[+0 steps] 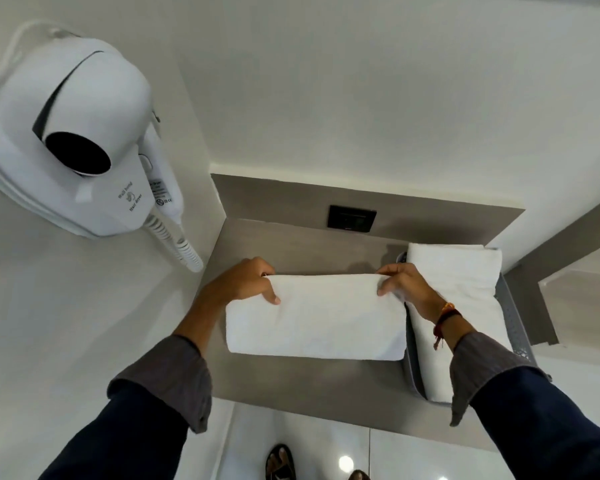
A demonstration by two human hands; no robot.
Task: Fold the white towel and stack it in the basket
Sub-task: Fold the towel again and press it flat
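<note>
A white towel (317,320), folded into a thick rectangle, lies on the grey counter (291,386). My left hand (245,282) grips its far left corner, thumb on top. My right hand (404,284) pinches its far right corner. Just right of the towel stands a grey perforated basket (515,327) with another folded white towel (461,282) lying lengthwise inside it. My right forearm crosses over the basket and hides part of that towel.
A white wall-mounted hair dryer (73,140) with a coiled cord hangs on the left wall, close to my left arm. A black socket plate (351,218) sits in the back wall above the counter. Below the counter edge I see floor tiles and sandalled feet (280,462).
</note>
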